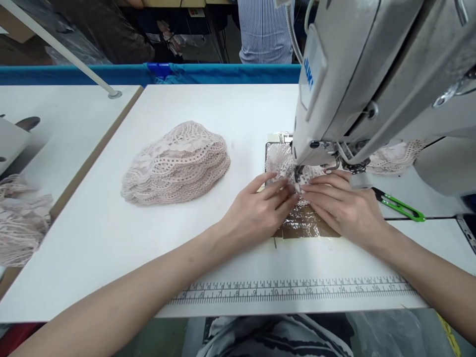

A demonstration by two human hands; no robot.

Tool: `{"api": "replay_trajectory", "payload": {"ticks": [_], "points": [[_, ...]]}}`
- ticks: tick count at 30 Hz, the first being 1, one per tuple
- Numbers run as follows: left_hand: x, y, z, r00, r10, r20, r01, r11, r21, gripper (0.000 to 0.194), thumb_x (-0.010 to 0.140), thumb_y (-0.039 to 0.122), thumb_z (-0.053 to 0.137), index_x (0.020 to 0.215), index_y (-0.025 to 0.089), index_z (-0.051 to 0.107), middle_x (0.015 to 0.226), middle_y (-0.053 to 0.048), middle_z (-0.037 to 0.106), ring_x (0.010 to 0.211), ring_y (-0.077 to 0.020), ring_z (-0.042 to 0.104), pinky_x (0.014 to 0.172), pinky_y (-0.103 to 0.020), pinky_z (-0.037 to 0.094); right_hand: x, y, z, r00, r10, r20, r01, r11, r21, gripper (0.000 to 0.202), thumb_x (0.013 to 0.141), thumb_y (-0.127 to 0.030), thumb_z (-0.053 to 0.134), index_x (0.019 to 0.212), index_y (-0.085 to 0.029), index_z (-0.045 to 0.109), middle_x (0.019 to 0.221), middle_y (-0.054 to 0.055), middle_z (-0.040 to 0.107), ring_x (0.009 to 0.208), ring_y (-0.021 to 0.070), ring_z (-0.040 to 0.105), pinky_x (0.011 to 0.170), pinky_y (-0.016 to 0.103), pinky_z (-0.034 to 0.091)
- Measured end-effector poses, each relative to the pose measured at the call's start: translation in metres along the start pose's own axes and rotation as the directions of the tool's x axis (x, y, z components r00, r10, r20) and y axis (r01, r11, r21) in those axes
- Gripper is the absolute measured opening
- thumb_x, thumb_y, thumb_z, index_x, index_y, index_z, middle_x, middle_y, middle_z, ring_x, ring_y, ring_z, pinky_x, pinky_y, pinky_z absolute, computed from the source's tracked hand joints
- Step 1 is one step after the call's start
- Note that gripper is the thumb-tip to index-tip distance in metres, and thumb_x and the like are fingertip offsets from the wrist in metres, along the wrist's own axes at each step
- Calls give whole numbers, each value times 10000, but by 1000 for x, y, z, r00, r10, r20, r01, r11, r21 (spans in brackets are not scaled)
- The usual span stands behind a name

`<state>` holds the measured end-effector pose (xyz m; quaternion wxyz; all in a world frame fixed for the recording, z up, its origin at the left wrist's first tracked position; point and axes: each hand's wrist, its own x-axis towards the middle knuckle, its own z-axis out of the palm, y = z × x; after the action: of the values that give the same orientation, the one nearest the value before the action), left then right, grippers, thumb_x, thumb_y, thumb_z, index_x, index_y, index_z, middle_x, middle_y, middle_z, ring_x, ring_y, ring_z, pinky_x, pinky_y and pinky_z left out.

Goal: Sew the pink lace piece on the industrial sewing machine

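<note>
Your left hand (260, 208) and right hand (340, 206) press flat, pinching one lace piece (297, 178) under the sewing machine (372, 84) needle; lace pile (176, 163) waits unsewn, so early-to-mid run

My arms are bare from the near edge of the view up to the wrists: no sleeves, cuffs, watch or bracelet show on either forearm. My left hand (260, 210) and my right hand (344, 206) are bare too, with no gloves, rings, thimble or tape on the fingers (277, 191). The fingers are slim and long, and the nails are short and plain, a little glossy, without coloured polish. At the bottom of the view, over my lap, I wear a garment (271, 337) of dark cloth with broad pale stripes curving across it.
</note>
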<state>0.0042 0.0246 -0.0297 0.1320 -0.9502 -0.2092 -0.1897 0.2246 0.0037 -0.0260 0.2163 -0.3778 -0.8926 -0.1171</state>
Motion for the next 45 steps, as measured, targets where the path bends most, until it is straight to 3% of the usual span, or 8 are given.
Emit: {"api": "replay_trajectory", "payload": {"ticks": [19,27,34,45], "points": [[3,-6,3,998,-57,-26,56,997,-58,257,951,211,477,1118,141,661,1110,-78,709,1085,-204,646,1104,-523,383,2,1,3,999,-2,-34,1,999,-45,167,886,-109,570,958,-165,710,1004,-4,743,913,160,679,743,298,500],[4,-12,11,996,-90,-29,89,995,-41,272,956,248,472,1141,153,647,1143,-77,695,1104,-217,636,1088,-545,392,3,4,7,999,45,9,-45,998,-53,186,910,-160,556,1014,-174,710,1079,5,723,950,175,670,854,341,493],[2,-8,5,997,4,-73,0,999,48,231,954,194,484,1097,123,650,1088,-67,717,1088,-205,643,1066,-502,449,0,-1,4,999,14,-30,-17,995,-103,205,916,-232,563,1037,-151,707,1042,-3,730,884,172,683,833,357,500],[3,-8,6,997,-36,-72,37,999,9,241,960,207,473,1078,124,666,1085,-76,717,1051,-184,663,1091,-508,418,-1,-1,3,1000,13,-16,-15,992,-122,228,929,-251,544,1043,-140,708,1054,5,723,889,186,689,866,384,500]]}}
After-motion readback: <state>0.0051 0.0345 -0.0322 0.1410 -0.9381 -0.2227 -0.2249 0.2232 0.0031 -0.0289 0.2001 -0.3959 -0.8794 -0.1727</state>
